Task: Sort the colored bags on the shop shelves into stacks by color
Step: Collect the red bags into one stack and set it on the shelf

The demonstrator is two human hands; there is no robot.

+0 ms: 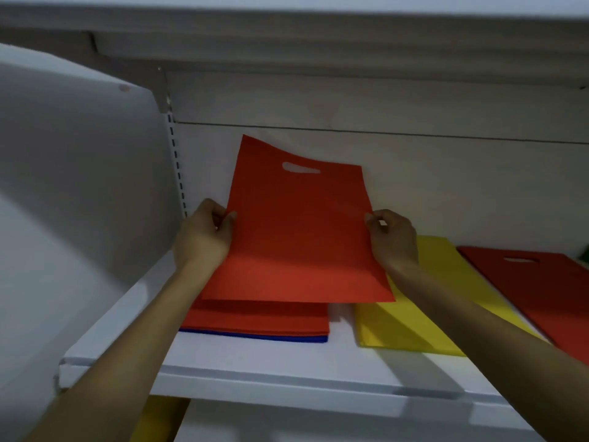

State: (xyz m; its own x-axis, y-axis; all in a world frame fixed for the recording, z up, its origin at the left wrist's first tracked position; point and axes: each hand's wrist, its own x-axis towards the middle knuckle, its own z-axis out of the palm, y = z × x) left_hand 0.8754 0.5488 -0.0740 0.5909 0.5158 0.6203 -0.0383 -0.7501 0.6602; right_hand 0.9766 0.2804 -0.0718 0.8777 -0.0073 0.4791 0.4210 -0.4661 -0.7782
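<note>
1. White shop shelving fills the frame, and one shelf (255, 365) runs across the lower middle.
2. Fingers of the left hand (204, 237) pinch the left edge of a red bag (296, 237). The right hand (393, 237) pinches its right edge the same way.
3. This bag hangs tilted at centre frame, above a red stack (255, 317) that lies on a blue bag (255, 336).
4. Risk: with only edge pinches on limp cloth, the bag may sag or land askew, overhanging the stack.
5. Risk: the right forearm crosses a yellow bag (408, 327) at lower right and could drag it towards another red bag (541, 288) beside it.
6. Risk: the blue layer underneath may be forgotten, leaving the colours mixed.
7. Look: thin, flat and orange-red, with a cut-out handle slot near its upper edge and a wavy raised upper-left corner.
</note>
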